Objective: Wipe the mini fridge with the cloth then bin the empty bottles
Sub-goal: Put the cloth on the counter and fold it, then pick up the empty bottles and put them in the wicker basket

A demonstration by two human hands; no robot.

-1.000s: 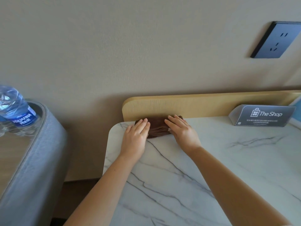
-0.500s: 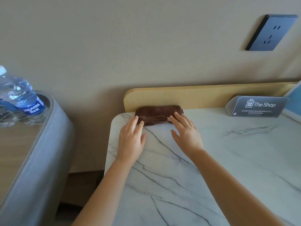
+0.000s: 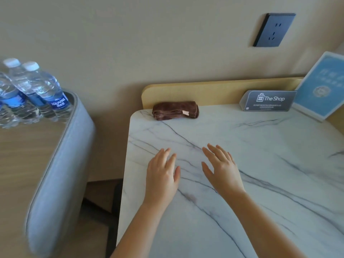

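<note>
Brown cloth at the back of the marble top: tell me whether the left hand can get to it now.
Probably yes. The cloth lies straight ahead of the left hand, only bare marble top between them, and the hand is open, holding nothing.

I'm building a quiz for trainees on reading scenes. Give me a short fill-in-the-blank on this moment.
1. The folded cloth is ____ in colour.
2. The left hand and the right hand hold ____.
3. The sign reads "The ____".
4. The bottles have ____ caps.
Missing words: brown; nothing; Shop; white.
</note>
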